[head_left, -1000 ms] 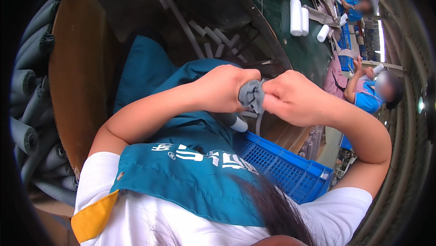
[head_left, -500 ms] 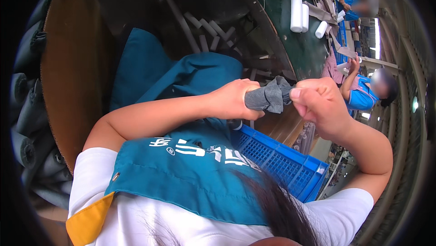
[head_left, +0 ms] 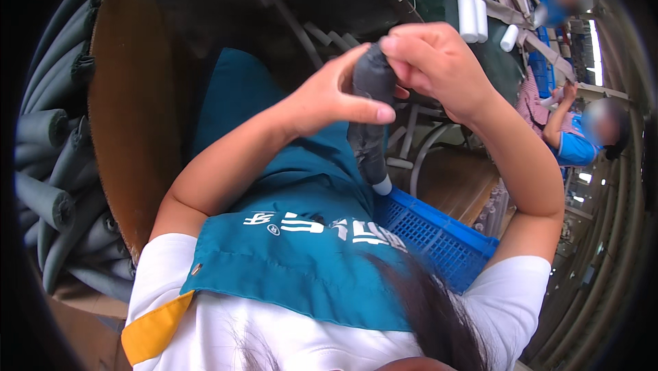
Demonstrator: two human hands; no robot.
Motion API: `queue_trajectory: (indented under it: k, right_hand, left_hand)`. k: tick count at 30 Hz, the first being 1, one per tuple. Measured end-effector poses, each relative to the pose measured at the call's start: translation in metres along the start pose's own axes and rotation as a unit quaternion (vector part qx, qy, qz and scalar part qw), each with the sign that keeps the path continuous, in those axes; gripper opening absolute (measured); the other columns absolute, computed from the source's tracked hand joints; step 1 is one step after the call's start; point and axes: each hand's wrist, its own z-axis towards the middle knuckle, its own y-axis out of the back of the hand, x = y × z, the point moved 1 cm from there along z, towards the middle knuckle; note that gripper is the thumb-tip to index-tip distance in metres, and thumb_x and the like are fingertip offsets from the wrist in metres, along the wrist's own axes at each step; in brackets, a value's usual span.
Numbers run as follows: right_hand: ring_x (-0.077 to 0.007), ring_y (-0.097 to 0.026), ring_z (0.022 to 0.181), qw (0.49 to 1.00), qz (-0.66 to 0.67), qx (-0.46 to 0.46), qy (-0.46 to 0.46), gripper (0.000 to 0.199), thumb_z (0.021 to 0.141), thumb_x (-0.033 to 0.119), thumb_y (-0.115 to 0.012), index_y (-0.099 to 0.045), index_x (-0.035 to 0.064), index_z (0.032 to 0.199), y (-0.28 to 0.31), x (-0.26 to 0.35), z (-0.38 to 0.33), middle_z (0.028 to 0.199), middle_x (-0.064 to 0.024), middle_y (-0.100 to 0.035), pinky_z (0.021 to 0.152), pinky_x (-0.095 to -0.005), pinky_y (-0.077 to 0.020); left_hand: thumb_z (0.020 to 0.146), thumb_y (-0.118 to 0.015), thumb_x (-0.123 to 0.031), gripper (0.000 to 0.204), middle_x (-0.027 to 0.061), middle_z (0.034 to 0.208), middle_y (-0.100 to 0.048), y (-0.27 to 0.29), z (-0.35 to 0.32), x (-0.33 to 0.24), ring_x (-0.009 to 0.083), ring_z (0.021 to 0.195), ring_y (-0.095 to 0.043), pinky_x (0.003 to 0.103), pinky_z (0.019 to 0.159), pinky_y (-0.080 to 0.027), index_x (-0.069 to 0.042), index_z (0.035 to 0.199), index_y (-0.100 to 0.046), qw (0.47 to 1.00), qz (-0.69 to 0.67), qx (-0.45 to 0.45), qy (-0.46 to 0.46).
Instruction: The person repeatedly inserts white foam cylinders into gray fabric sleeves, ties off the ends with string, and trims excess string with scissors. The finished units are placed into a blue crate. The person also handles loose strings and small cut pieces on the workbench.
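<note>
In front of my chest is a long tube in a dark grey fabric sleeve (head_left: 373,83), held nearly upright. A bit of white tube end (head_left: 382,186) sticks out at the bottom of the sleeve. My left hand (head_left: 329,93) is closed round its upper part, thumb across the front. My right hand (head_left: 439,66) is closed at the upper end, thumb and fingers pinching the gathered grey fabric. The lower part of the sleeve looks wrinkled.
Below the hands is a blue plastic crate (head_left: 439,234). A cardboard box wall (head_left: 130,97) and a stack of grey rolls (head_left: 48,200) stand at left. White rolls (head_left: 467,15) lie on a dark green table (head_left: 432,1). At right a co-worker in blue (head_left: 579,145) handles fabric.
Both hands have moved up and to the left. The grey fabric, bunched and level between my hands before, now lies along the tube, which has turned upright.
</note>
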Motion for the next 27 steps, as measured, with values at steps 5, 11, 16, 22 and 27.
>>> queue_trajectory:
  k: [5, 11, 16, 22, 27]
  right_hand:
    - [-0.007, -0.055, 0.073, 0.965, 0.005, -0.031, 0.259, 0.033, 0.101, 0.034, -0.048, -0.053, 0.0045, 0.113, -0.011, -0.003, 0.022, 0.084, -0.0024, -0.058, 0.065, -0.0201, -0.0425]
    - [-0.0208, -0.058, 0.094, 0.991, 0.032, 0.041, 0.122, 0.076, 0.069, 0.041, -0.082, -0.047, 0.0008, 0.125, -0.054, -0.077, 0.006, 0.103, -0.0122, -0.06, 0.088, -0.0316, -0.0459]
    - [-0.0182, -0.06, 0.077, 0.996, 0.041, 0.011, 0.085, 0.051, 0.066, 0.024, -0.078, -0.057, -0.0007, 0.105, -0.041, -0.067, 0.028, 0.087, -0.0082, -0.062, 0.076, -0.0312, -0.0496]
    - [-0.0369, -0.063, 0.09, 0.967, -0.247, -0.052, 0.043, 0.039, 0.061, 0.017, -0.071, -0.059, 0.0036, 0.096, 0.021, -0.125, 0.021, 0.094, -0.0202, -0.065, 0.08, -0.0413, -0.05]
    - [-0.0327, -0.062, 0.092, 0.865, -0.411, -0.254, 0.137, 0.039, 0.065, 0.011, -0.071, -0.057, 0.0066, 0.101, 0.0, -0.149, -0.007, 0.093, -0.0132, -0.062, 0.079, -0.0428, -0.0488]
  left_hand:
    - [0.086, -0.058, -0.025, 0.028, 0.0053, 0.088, -0.06, 0.043, 0.0, -0.038, 0.0174, 0.082, -0.061, 0.035, 0.083, -0.051, -0.005, 0.105, -0.051, 0.986, -0.075, -0.134, -0.07]
    - [0.084, -0.059, -0.02, 0.021, 0.002, 0.088, -0.052, 0.072, 0.007, -0.078, 0.015, 0.084, -0.054, 0.035, 0.088, -0.048, -0.009, 0.099, -0.048, 0.94, -0.293, -0.052, -0.168]
    - [0.086, -0.061, -0.028, 0.026, 0.0047, 0.087, -0.064, 0.079, 0.044, -0.107, 0.0184, 0.084, -0.063, 0.034, 0.082, -0.051, -0.004, 0.096, -0.06, 0.958, 0.013, -0.239, -0.161]
    - [0.077, -0.075, -0.02, 0.04, 0.0068, 0.096, -0.065, 0.111, 0.064, -0.141, 0.0153, 0.087, -0.062, 0.033, 0.074, -0.055, -0.006, 0.113, -0.063, 0.755, 0.566, 0.086, 0.321]
    - [0.064, -0.081, -0.013, 0.046, 0.0111, 0.088, -0.065, 0.069, 0.052, -0.066, 0.0213, 0.082, -0.064, 0.033, 0.072, -0.055, -0.004, 0.106, -0.064, 0.583, 0.677, 0.176, 0.413]
